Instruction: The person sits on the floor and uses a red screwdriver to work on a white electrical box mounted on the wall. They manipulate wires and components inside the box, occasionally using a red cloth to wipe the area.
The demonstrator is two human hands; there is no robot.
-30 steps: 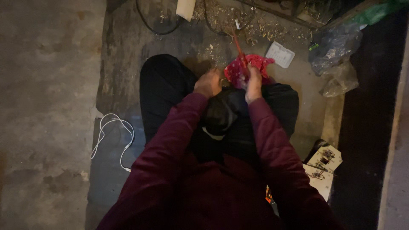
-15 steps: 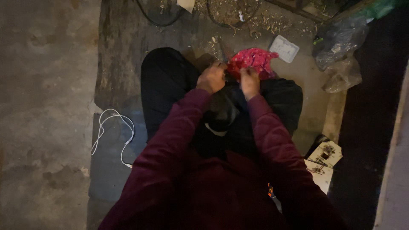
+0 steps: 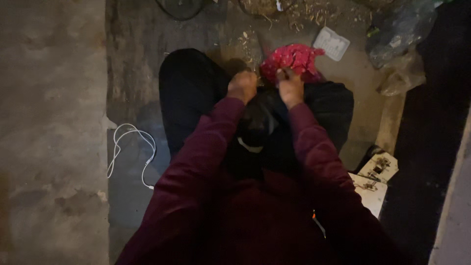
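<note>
- Right hand [image 3: 290, 88]: fingers curled, pinching the red dotted cloth [image 3: 293, 60], which bunches just beyond the fingertips.
- Left hand [image 3: 242, 86]: fingers curled shut beside the cloth; contact cannot be told.
- White cable [image 3: 128, 153] lies well apart, on the floor.

Cloth [image 3: 293, 58]: bright pink-red, scattered with small pale dots.
Sleeves [image 3: 314, 152]: dark maroon, plain.
Trousers [image 3: 189, 93]: black, plain.
Cable [image 3: 130, 149]: white, looped on the floor.
Floor [image 3: 49, 122]: mottled grey-brown concrete (a darker, bluish-grey patch lies under the cable).
Panel [image 3: 332, 43]: pale grey-white, faintly patterned, details too blurred to tell.
Bag [image 3: 400, 34]: clear plastic, greyish sheen.
Boxes [image 3: 373, 179]: white, with small dark marks.
Litter [image 3: 304, 10]: tan and straw-coloured.
Strip [image 3: 456, 196]: light grey, at the far right edge.
</note>
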